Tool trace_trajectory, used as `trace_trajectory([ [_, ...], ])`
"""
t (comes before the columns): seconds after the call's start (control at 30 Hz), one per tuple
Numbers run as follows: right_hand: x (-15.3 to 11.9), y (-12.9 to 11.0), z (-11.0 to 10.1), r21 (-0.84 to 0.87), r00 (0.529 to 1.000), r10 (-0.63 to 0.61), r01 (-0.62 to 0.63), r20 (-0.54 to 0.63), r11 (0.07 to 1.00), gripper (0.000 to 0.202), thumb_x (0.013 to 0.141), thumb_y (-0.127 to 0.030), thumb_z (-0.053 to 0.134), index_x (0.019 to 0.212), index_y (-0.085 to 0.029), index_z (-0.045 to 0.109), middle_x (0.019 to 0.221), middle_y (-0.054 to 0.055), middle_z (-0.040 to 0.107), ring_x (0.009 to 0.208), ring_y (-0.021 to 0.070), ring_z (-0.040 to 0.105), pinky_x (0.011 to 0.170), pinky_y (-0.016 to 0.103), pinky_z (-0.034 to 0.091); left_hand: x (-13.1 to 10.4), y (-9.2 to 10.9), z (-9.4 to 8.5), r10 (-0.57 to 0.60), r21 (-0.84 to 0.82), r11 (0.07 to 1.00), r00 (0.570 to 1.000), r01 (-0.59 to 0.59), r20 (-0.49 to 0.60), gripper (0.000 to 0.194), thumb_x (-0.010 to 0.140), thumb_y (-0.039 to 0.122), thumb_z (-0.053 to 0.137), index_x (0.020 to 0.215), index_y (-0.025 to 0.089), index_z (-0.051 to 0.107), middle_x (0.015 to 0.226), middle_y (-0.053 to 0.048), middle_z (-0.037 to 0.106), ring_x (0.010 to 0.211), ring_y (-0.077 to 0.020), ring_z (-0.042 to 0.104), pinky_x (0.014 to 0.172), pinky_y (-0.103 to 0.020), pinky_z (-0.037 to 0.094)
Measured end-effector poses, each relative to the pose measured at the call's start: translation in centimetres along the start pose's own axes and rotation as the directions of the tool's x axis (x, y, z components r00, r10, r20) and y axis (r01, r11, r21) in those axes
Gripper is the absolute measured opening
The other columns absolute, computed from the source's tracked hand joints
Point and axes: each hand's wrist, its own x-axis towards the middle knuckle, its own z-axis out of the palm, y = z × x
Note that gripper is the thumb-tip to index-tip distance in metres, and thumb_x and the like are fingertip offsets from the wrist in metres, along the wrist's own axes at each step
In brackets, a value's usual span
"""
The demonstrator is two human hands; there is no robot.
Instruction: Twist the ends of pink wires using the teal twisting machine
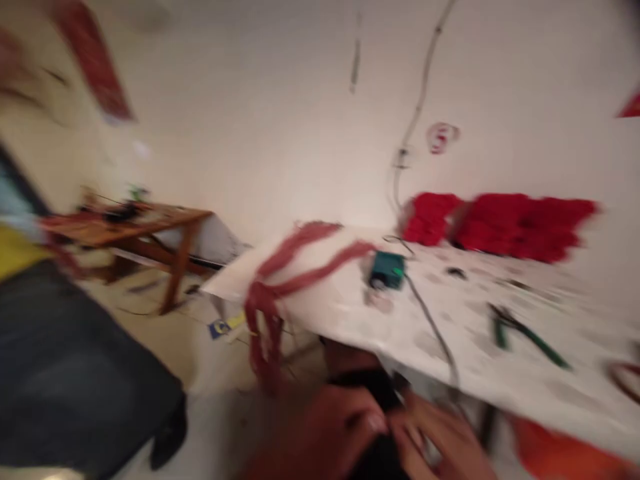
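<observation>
Close together: left hand [343, 420], right hand [437, 433] | green-handled pliers [533, 337] on table [340, 310]

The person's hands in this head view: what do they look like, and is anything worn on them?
Both the left hand and the right hand are ordinary human hands, with no gloves to be seen. No sleeve shows on either within the frame. Motion blur softens their outlines, so I cannot tell whether there are rings or small markings.
</observation>
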Motion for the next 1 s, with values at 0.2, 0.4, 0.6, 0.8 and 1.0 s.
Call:
trace_trajectory([
  [0.2, 0.0, 0.9, -1.3, 0.377, 0.986, 0.165, -0.145, -0.020, 0.915, 0.011, 0.086, -0.013, 0.053, 0.083, -0.021, 0.060, 0.061, -0.006, 0.043, 0.052, 0.0085, 0.047, 0.052, 0.021, 0.038, 1.1, -2.9, 0.7, 0.075, -0.280, 0.958, 0.997, -0.063, 0.031, 0.028, 0.103, 0.037, 0.042, 0.112, 0.025, 0.066, 0.092, 0.000, 0.066, 0.085, -0.0157, 0.060, 0.078, -0.025, 0.047],
  [0.4, -0.1, 0.6, -0.8, 0.444, 0.971, 0.241, -0.220, 0.010, 0.869, 0.011, 0.085, -0.011, 0.054, 0.083, -0.020, 0.059, 0.061, -0.007, 0.043, 0.053, 0.0081, 0.045, 0.054, 0.020, 0.038, 1.4, -2.6, 1.2, -0.024, -0.224, 0.974, 0.996, 0.041, 0.081, 0.033, 0.107, 0.039, 0.034, 0.112, 0.024, 0.063, 0.077, 0.003, 0.062, 0.069, -0.0130, 0.055, 0.067, -0.025, 0.043],
  [0.6, -0.2, 0.8, -0.3, 0.429, 0.954, 0.300, -0.284, 0.032, 0.857, 0.010, 0.087, -0.013, 0.056, 0.084, -0.020, 0.061, 0.062, -0.007, 0.044, 0.054, 0.0077, 0.045, 0.054, 0.020, 0.037, 1.2, -2.9, 1.8, 0.009, -0.313, 0.949, 0.997, -0.032, -0.073, 0.035, 0.106, 0.038, 0.035, 0.116, 0.026, 0.067, 0.099, 0.001, 0.071, 0.087, -0.0152, 0.064, 0.080, -0.027, 0.046],
  [0.8, -0.1, 0.8, -0.4, 0.431, 0.947, 0.320, -0.288, -0.003, 0.855, 0.009, 0.087, -0.013, 0.057, 0.082, -0.020, 0.060, 0.063, -0.007, 0.045, 0.055, 0.0076, 0.045, 0.055, 0.020, 0.038, 1.8, -3.3, 2.3, 0.000, -0.184, 0.982, 0.980, -0.037, -0.197, 0.032, 0.104, 0.034, 0.041, 0.114, 0.022, 0.069, 0.111, -0.003, 0.074, 0.101, -0.0184, 0.067, 0.089, -0.029, 0.049],
  [1.0, -0.3, 0.8, -0.7, 0.454, 0.964, 0.265, -0.237, 0.001, 0.859, 0.009, 0.089, -0.013, 0.056, 0.087, -0.020, 0.062, 0.064, -0.006, 0.047, 0.056, 0.0087, 0.048, 0.055, 0.021, 0.040, 1.6, -3.2, 2.3, 0.082, -0.061, 0.994, 0.988, -0.091, -0.135, 0.031, 0.104, 0.032, 0.042, 0.114, 0.022, 0.069, 0.114, -0.003, 0.073, 0.108, -0.0207, 0.065, 0.095, -0.031, 0.048],
])
